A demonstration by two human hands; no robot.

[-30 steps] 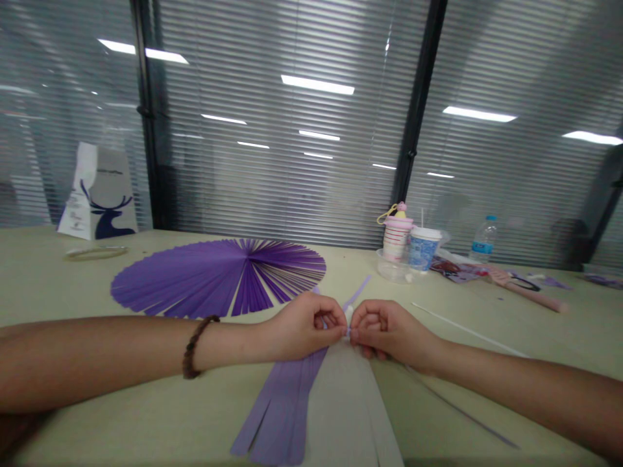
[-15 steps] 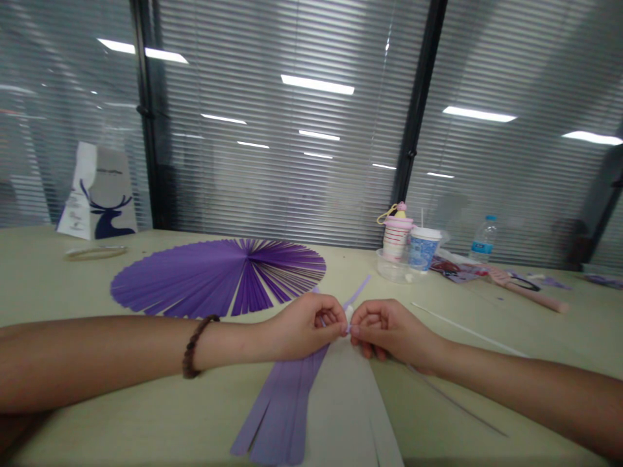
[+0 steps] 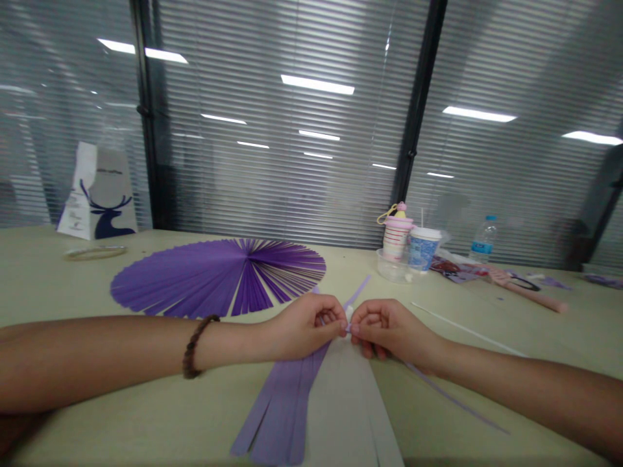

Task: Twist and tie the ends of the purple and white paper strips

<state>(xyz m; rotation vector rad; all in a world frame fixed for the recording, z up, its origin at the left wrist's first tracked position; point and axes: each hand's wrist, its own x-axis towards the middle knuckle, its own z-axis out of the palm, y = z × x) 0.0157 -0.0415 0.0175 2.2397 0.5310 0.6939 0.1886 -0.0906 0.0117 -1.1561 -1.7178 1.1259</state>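
Left hand point(image 3: 310, 329): I see it come in from the left, thumb and forefinger pressed together at the tips, pinching a thin purple strip point(image 3: 348, 329); the other fingers curl in.
Right hand point(image 3: 396, 332): from my view it mirrors the left, thumb and forefinger pinching the same bit of strip, fingertips just beside the left ones.
Purple strip: a short piece shows in the narrow gap between the hands, over the gathered top of the papers. I cannot make out whether it is knotted.
White paper point(image 3: 346, 408): fans out toward me below the fingertips, narrow at the top, slit near its right edge.
Purple paper point(image 3: 287, 415): spreads beside the white paper on its left, slit at the near end, its upper part hidden under the left hand.
Purple ends: one point(image 3: 359, 290) sticks out beyond the hands; a thin tail point(image 3: 462, 403) runs out from under the right wrist. I cannot tell whether they join the pinched strip.
Purple wheel point(image 3: 195, 275): pleated, lying on the surface point(image 3: 97, 428) beyond the left hand.
White strip point(image 3: 467, 328): lies on the surface behind the right forearm.
Cups: pink point(image 3: 397, 241) and blue point(image 3: 422, 250), side by side at the back, near a clear tub point(image 3: 393, 271).
Bottle point(image 3: 483, 241): upright, right of the cups.
Bag point(image 3: 109, 188): white with a deer, far left.
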